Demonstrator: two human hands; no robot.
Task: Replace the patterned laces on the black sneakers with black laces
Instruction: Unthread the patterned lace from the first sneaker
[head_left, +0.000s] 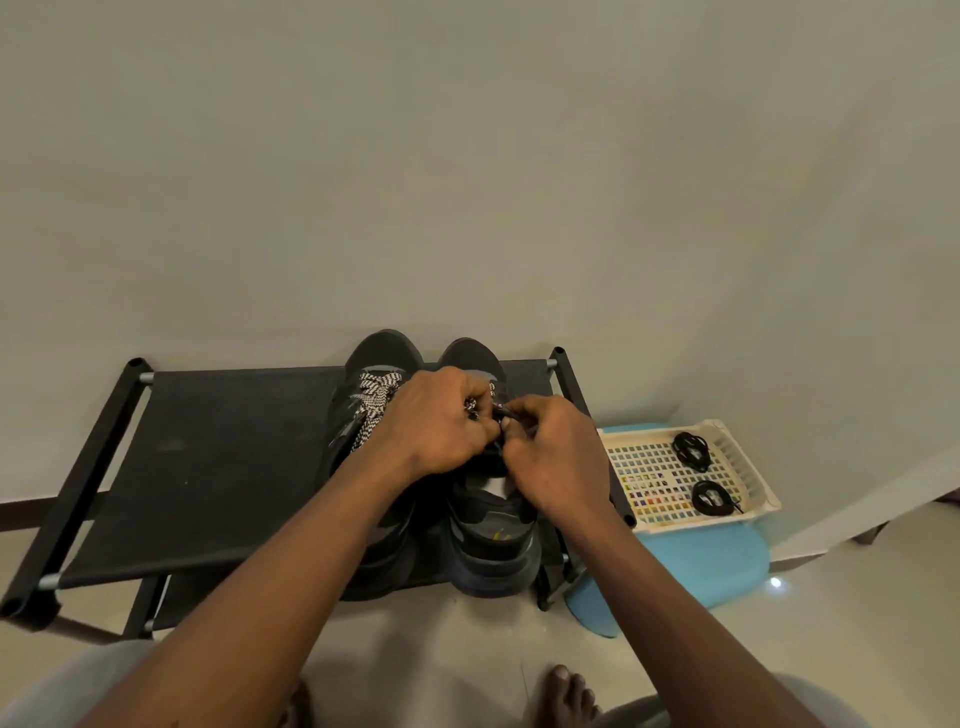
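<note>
Black fabric rack (208, 467) along the wall. Just right of the rack, a blue stool (717, 561) bearing a cream basket (748, 467). On the rack's right end, two black sneakers (483, 525), side by side, toes to the wall. Patterned laces (376, 397) on the one nearer the rack's middle. Over the other sneaker, left hand (436, 421) curled, pinching a patterned strand. Right hand (561, 457) curled, touching the left, pinching a dark lace tip (506, 413). In the basket, two coiled black laces (690, 451), apart.

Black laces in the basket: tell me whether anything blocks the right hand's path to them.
Nothing visible does. The two black lace bundles lie uncovered in the open basket, right of the right hand.
</note>
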